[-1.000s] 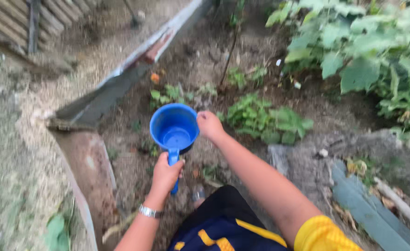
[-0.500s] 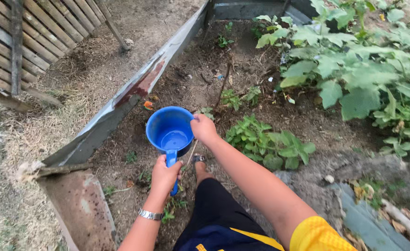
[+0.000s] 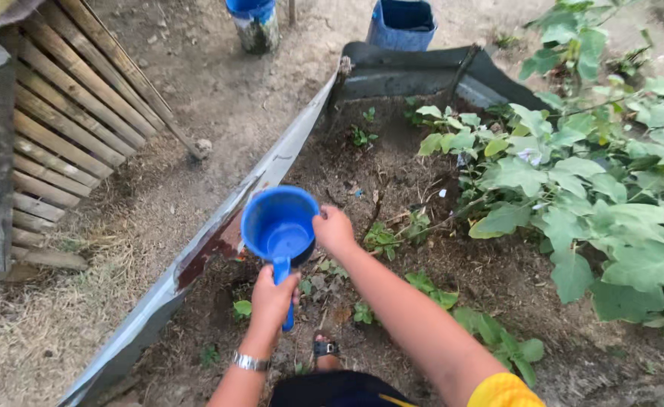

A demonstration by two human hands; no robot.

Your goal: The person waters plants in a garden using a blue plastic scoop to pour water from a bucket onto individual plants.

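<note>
So the blue dipper (image 3: 280,228) is held over the near-left corner of the garden bed (image 3: 392,181), just inside its metal edging (image 3: 271,173). Its handle is gripped by the left hand (image 3: 271,298), and the rim is pinched by the right hand (image 3: 333,230).

Smooth glossy plastic dipper (image 3: 280,226), rusty metal edging (image 3: 219,249), rough wooden slats (image 3: 53,128)
</note>
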